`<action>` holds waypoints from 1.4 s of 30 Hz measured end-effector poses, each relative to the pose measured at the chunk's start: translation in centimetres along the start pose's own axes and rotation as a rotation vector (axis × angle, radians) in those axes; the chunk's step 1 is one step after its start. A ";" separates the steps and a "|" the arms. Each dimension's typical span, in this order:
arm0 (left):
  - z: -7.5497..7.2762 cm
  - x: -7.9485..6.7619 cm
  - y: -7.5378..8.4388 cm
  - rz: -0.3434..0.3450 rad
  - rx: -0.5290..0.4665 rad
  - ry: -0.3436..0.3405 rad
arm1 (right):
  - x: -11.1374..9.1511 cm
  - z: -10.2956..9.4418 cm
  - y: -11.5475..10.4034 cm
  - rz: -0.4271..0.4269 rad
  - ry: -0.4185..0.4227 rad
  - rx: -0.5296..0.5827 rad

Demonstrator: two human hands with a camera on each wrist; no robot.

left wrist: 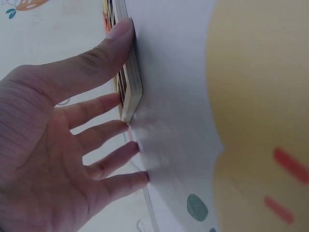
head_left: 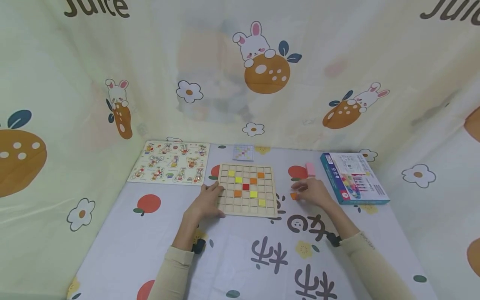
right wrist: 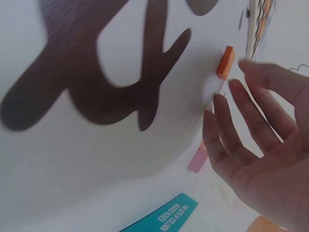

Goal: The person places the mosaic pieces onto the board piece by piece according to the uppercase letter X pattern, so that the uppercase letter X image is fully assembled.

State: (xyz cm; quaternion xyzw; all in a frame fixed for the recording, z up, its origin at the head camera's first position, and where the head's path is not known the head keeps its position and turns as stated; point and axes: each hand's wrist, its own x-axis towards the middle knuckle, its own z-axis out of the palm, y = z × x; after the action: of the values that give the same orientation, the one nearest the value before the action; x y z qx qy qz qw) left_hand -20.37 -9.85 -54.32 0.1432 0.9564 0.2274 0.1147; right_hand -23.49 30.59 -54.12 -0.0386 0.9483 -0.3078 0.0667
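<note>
A square wooden grid board point(head_left: 227, 209) lies on the table, with several yellow and orange tiles and one red tile point(head_left: 245, 187) in its cells. My left hand point(head_left: 205, 203) rests against the board's left side. In the left wrist view its thumb point(left wrist: 121, 30) touches the board's edge point(left wrist: 133, 79) and the other fingers are spread. To the right of the board, a loose orange tile point(head_left: 293, 196) sits on the tablecloth. Beside it hovers my right hand point(head_left: 313, 192), its fingers loosely bent; in the right wrist view a small gap separates the fingertips from the orange tile point(right wrist: 226, 63).
A pink block point(head_left: 310, 169) lies beyond my right hand. Farther right is a flat teal-edged box point(head_left: 354, 179). A picture board point(head_left: 168, 162) with cartoon figures lies at the back left, and a small patterned card point(head_left: 243, 153) behind the grid board.
</note>
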 end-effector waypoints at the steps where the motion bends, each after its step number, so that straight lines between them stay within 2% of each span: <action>1: 0.0 0.0 0.0 0.001 -0.003 0.001 | -0.1 0.1 0.0 0.000 -0.013 -0.017; 4: -0.2 -0.2 0.1 0.003 -0.013 0.002 | -0.4 0.3 0.2 0.006 -0.020 -0.045; 8: -0.4 -0.3 0.2 0.003 -0.017 0.002 | -0.6 0.5 0.5 -0.017 0.028 -0.040; 17: -0.3 -0.1 0.2 0.003 0.003 0.012 | -0.1 0.1 -0.2 -0.046 0.098 0.104; 20: -0.3 -0.2 0.2 0.002 0.004 0.011 | 0.2 0.5 -1.5 -0.040 0.105 0.149; 27: -0.3 -0.4 0.0 -0.002 -0.012 0.001 | 0.8 2.5 -5.5 -0.033 0.059 0.278; 35: -0.4 -0.4 -0.3 0.004 -0.026 -0.032 | 2.0 5.5 -9.2 -0.074 0.003 0.287; 42: -0.4 -0.3 -0.8 0.016 -0.027 -0.044 | 2.7 8.1 -12.2 -0.117 -0.032 0.339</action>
State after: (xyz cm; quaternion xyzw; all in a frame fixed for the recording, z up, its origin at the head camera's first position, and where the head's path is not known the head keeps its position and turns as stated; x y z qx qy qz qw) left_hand -20.36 -10.85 -54.28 0.1543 0.9492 0.2381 0.1357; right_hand -24.56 15.74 -53.73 -0.0869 0.8778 -0.4659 0.0693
